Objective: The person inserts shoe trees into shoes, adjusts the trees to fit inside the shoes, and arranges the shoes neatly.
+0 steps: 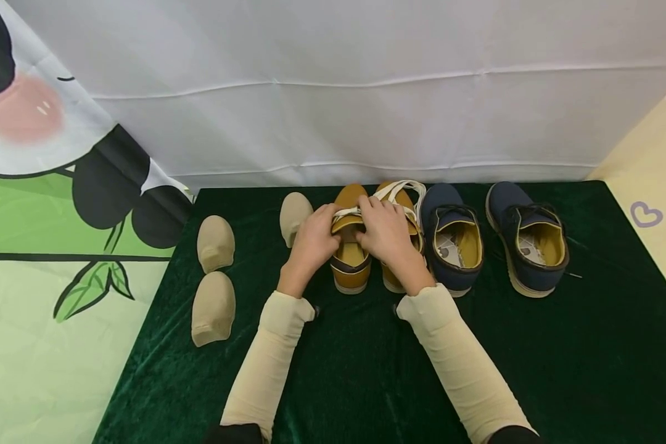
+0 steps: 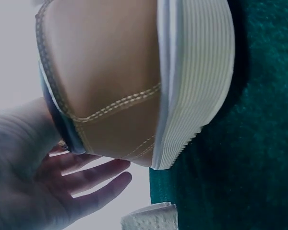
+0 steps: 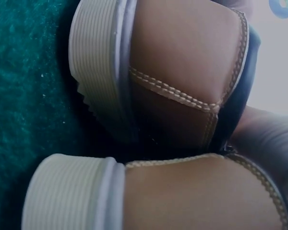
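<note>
A tan lace-up shoe (image 1: 351, 277) stands heel toward me, its white laces (image 1: 346, 213) across the top. My left hand (image 1: 312, 240) grips the left edge of its opening; in the left wrist view several fingers stretch past the shoe. My right hand (image 1: 387, 231) holds the opening's right edge, with the thumb at the inside and the fingers over the laces. A second tan shoe (image 1: 391, 280) stands to the right, partly hidden under my right hand and forearm, with loose white laces (image 1: 407, 188) looped over its toe.
Two navy shoes (image 1: 457, 240) (image 1: 527, 240) stand at the right. Beige toe-shaped inserts (image 1: 216, 242) (image 1: 213, 308) lie at the left, and another insert (image 1: 295, 216) sits beside my left hand. Everything rests on a dark green cloth (image 1: 344, 370), with a white curtain (image 1: 333, 123) behind.
</note>
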`<state>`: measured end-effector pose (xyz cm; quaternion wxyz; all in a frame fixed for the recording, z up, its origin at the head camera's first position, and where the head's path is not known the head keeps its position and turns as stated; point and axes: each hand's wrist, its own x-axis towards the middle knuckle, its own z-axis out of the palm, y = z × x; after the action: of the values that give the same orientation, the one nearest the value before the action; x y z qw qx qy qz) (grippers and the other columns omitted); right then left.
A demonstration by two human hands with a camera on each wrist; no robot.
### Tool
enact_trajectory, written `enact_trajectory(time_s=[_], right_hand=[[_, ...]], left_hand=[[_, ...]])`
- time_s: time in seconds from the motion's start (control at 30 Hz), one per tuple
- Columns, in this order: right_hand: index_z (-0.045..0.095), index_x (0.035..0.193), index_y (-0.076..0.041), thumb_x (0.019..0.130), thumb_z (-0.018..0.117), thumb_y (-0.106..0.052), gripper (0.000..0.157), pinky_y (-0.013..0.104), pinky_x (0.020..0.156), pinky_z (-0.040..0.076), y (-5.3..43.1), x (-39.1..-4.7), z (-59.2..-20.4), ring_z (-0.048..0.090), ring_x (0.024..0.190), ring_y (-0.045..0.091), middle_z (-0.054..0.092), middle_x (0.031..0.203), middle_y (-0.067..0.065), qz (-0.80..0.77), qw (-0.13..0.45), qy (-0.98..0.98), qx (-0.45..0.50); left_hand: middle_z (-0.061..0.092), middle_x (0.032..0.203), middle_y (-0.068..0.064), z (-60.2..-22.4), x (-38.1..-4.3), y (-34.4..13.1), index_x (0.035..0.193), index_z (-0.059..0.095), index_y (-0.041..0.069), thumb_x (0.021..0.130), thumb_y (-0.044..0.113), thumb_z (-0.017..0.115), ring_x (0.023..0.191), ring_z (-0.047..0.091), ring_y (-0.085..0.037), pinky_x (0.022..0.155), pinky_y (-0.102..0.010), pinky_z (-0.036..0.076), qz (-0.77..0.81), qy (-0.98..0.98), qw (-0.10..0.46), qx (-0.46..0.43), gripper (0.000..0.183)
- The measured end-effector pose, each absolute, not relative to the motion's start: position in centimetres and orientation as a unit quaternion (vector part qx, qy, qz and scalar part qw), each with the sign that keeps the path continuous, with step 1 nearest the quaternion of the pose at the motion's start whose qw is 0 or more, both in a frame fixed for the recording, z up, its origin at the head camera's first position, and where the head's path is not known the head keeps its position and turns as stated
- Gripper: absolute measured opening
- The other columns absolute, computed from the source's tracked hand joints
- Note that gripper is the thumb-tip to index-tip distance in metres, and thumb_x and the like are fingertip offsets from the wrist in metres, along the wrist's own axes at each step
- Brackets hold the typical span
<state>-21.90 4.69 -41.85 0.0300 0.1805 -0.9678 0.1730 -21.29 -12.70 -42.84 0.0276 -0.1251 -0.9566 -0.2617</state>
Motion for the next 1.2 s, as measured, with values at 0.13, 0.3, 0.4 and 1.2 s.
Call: enact_trajectory(time_s=[0.13, 0.3, 0.4, 1.2], right_hand=[[0.054, 0.136, -0.011, 0.09, 0.081, -0.025, 0.055, 0.057, 0.105, 0.044, 4.42, -21.97, -41.78, 0.062, 0.117, 0.04, 0.066, 0.126, 0.013, 0.178, 0.037, -0.969, 0.168], [0.057, 0.131, -0.011, 0.089, 0.083, -0.021, 0.051, 0.057, 0.108, 0.043, 4.11, -22.05, -41.71, 0.066, 0.113, 0.037, 0.068, 0.12, 0.012, 0.195, 0.039, -0.968, 0.156], [0.058, 0.125, -0.01, 0.088, 0.084, -0.019, 0.046, 0.058, 0.11, 0.042, 3.93, -22.04, -41.73, 0.068, 0.11, 0.036, 0.069, 0.115, 0.012, 0.201, 0.04, -0.966, 0.156], [0.054, 0.117, -0.009, 0.091, 0.08, -0.018, 0.038, 0.06, 0.103, 0.045, 4.28, -21.91, -41.38, 0.065, 0.108, 0.038, 0.066, 0.114, 0.012, 0.174, 0.035, -0.967, 0.181]], left_hand=[[0.069, 0.121, -0.01, -42.97, -21.39, -12.45, 0.128, 0.063, 0.008, 0.087, -0.003, 0.073, 0.106, 0.067, -0.027, 0.099, -0.045, 0.056, -0.259, -0.958, 0.042, -0.115, 0.044], [0.071, 0.118, -0.009, -43.15, -21.47, -12.39, 0.123, 0.064, 0.009, 0.088, -0.001, 0.075, 0.105, 0.068, -0.026, 0.097, -0.044, 0.057, -0.262, -0.958, 0.054, -0.107, 0.039], [0.072, 0.115, -0.008, -43.18, -21.43, -12.43, 0.119, 0.066, 0.01, 0.087, -0.002, 0.076, 0.104, 0.069, -0.025, 0.097, -0.043, 0.057, -0.267, -0.956, 0.061, -0.104, 0.036], [0.067, 0.133, -0.008, -42.82, -20.8, -13.25, 0.136, 0.064, 0.012, 0.094, 0.006, 0.076, 0.122, 0.063, -0.025, 0.108, -0.044, 0.052, -0.332, -0.936, 0.021, -0.112, 0.045]])
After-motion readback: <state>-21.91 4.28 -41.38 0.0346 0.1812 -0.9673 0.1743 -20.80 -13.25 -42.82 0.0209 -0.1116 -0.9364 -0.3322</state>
